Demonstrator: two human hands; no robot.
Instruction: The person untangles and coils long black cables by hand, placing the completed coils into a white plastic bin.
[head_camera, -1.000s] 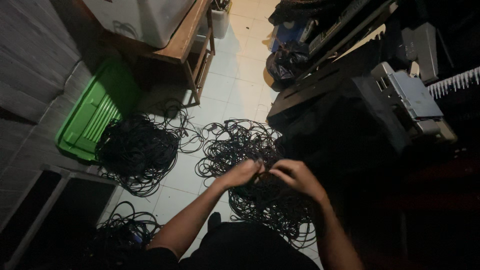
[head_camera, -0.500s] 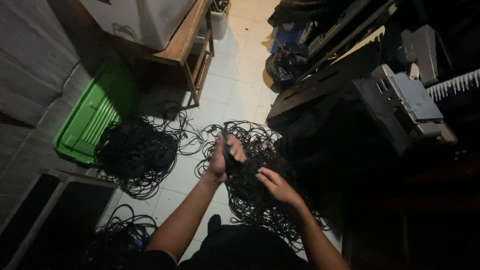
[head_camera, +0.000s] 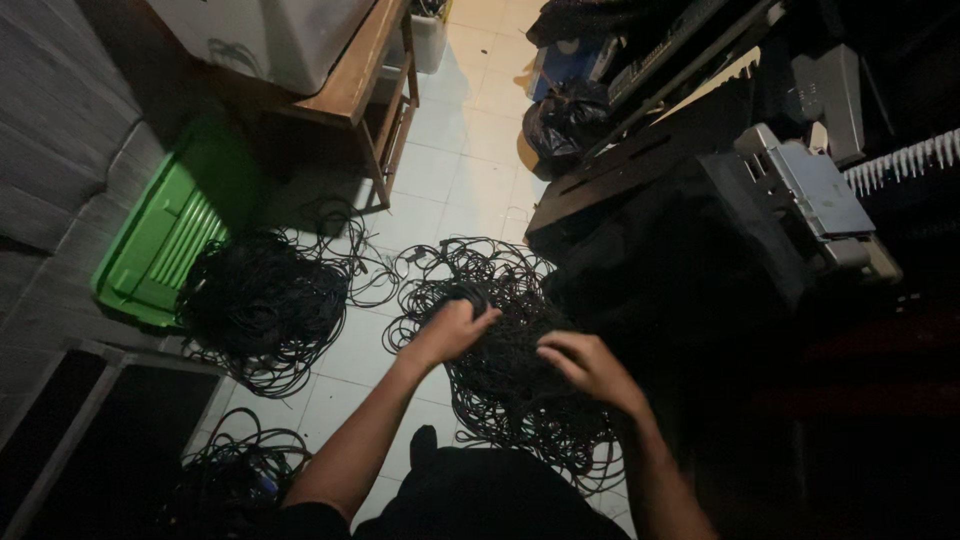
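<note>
Cable tangle (head_camera: 500, 350): big black knot of thin cable lying on the tiled floor (head_camera: 450, 160), right in front of me between both arms. Looks like loose loops, not wound.
Left hand (head_camera: 452, 330): on top of the near-left part of the tangle, fingers curled tight around a small bunch of black cable near the top of the pile. I'd say it's gripping there because that's where the loops stick up highest.
Right hand (head_camera: 590, 365): hovering over the right side of the same tangle, fingers half bent and spread a bit. Can't tell whether it's pinching a strand or just touching, too dark.
Second cable pile (head_camera: 265, 305): denser heap to the left, apart from the one I'm on, butting up against the green crate lid (head_camera: 165, 245), so it reads as a separate batch.
Third pile (head_camera: 235, 470): small coil near my left elbow, mostly in shadow.
Wooden bench (head_camera: 360, 70): up top, white box (head_camera: 270, 35) sitting on it.
Right side: stacked dark equipment (head_camera: 800, 190), a grey machine on top, and a black bag (head_camera: 565, 115) on the floor further back.
</note>
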